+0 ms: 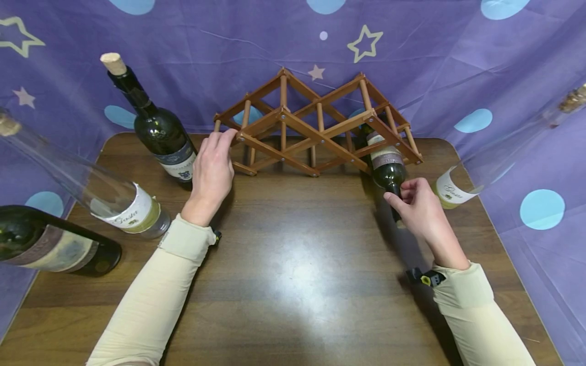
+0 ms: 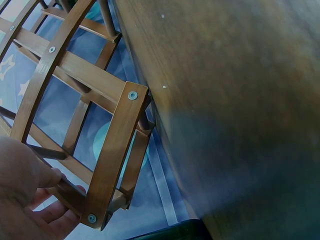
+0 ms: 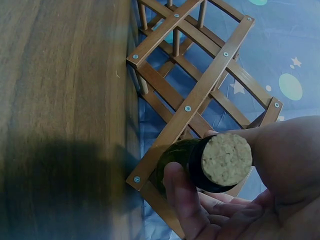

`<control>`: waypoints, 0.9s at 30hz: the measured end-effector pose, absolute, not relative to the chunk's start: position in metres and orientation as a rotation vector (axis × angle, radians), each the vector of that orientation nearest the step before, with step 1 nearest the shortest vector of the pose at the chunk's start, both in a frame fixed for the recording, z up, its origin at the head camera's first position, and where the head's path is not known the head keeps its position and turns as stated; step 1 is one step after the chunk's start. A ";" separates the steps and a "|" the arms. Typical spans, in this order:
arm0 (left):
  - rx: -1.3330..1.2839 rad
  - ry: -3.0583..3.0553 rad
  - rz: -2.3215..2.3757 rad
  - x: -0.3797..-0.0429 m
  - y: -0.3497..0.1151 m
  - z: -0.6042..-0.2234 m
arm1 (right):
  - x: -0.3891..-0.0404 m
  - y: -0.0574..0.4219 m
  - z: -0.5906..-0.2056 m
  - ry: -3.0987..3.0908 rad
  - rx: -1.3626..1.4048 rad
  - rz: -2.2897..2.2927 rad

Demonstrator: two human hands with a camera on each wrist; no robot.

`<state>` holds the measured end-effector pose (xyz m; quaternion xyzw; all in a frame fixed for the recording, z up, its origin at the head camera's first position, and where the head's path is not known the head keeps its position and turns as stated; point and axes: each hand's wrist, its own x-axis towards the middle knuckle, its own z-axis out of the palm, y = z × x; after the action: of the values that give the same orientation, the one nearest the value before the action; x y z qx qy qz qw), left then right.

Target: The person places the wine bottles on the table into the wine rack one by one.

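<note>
A brown wooden lattice wine rack stands at the back of the table. My left hand grips its left end; in the left wrist view the thumb and fingers close round the end bar. At the right end a dark green wine bottle lies in a lower opening, its neck pointing toward me. With thumb and fingers, my right hand holds that neck. The bottle's cork faces the camera in the right wrist view. The bottle's base is partly hidden behind the slats.
On the left stand a dark corked bottle, a clear bottle with a white label, and another dark bottle. A clear corked bottle stands at the right edge. A purple cloth hangs behind the wooden table.
</note>
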<state>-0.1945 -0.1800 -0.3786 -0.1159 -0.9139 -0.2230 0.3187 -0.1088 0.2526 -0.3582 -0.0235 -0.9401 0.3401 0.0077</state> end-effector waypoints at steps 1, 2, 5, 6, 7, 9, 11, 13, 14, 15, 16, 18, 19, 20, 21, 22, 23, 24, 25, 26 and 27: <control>-0.305 -2.403 -0.587 -0.195 -0.180 -0.379 | -0.110 0.252 -0.358 -2.939 -0.077 1.064; -0.306 -2.402 -0.585 -0.195 -0.180 -0.379 | -0.111 0.252 -0.358 -2.941 -0.080 1.063; -0.308 -2.402 -0.579 -0.195 -0.180 -0.379 | -0.114 0.252 -0.358 -2.947 -0.091 1.061; -0.308 -2.402 -0.577 -0.195 -0.180 -0.379 | -0.115 0.252 -0.359 -2.948 -0.096 1.063; -0.309 -2.402 -0.576 -0.195 -0.180 -0.379 | -0.115 0.252 -0.359 -2.949 -0.099 1.066; -0.311 -2.402 -0.572 -0.195 -0.180 -0.379 | -0.116 0.252 -0.359 -2.950 -0.107 1.073; -0.313 -2.402 -0.568 -0.195 -0.181 -0.379 | -0.117 0.252 -0.359 -2.950 -0.115 1.078; -0.313 -2.400 -0.566 -0.195 -0.181 -0.379 | -0.118 0.252 -0.359 -2.951 -0.119 1.080; -0.313 -2.400 -0.564 -0.195 -0.181 -0.379 | -0.119 0.252 -0.359 -2.951 -0.123 1.078; -0.314 -2.400 -0.565 -0.195 -0.181 -0.379 | -0.119 0.252 -0.359 -2.950 -0.125 1.074; -0.313 -2.401 -0.564 -0.195 -0.181 -0.379 | -0.120 0.252 -0.359 -2.951 -0.126 1.070; -0.313 -2.400 -0.566 -0.194 -0.181 -0.379 | -0.121 0.251 -0.360 -2.950 -0.128 1.063; -0.314 -2.399 -0.566 -0.194 -0.181 -0.379 | -0.122 0.251 -0.360 -2.950 -0.129 1.058; -0.316 -2.398 -0.566 -0.194 -0.180 -0.379 | -0.122 0.251 -0.360 -2.949 -0.130 1.054; -0.318 -2.397 -0.565 -0.194 -0.180 -0.379 | -0.123 0.251 -0.360 -2.949 -0.130 1.051; -0.318 -2.396 -0.564 -0.194 -0.180 -0.379 | -0.124 0.251 -0.360 -2.949 -0.131 1.049; -0.319 -2.395 -0.563 -0.194 -0.180 -0.379 | -0.124 0.251 -0.360 -2.948 -0.130 1.047; -0.320 -2.394 -0.562 -0.194 -0.180 -0.379 | -0.124 0.251 -0.360 -2.949 -0.129 1.045; -0.321 -2.394 -0.561 -0.194 -0.180 -0.379 | -0.125 0.251 -0.360 -2.949 -0.129 1.046; -0.321 -2.394 -0.560 -0.194 -0.180 -0.379 | -0.126 0.251 -0.360 -2.949 -0.128 1.048; -0.320 -2.395 -0.560 -0.194 -0.180 -0.379 | -0.126 0.251 -0.360 -2.949 -0.128 1.048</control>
<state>-0.1939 -0.1804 -0.3786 -0.1222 -0.9132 -0.2135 0.3248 -0.1261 0.2512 -0.3603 -0.0408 -0.9414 0.3347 0.0045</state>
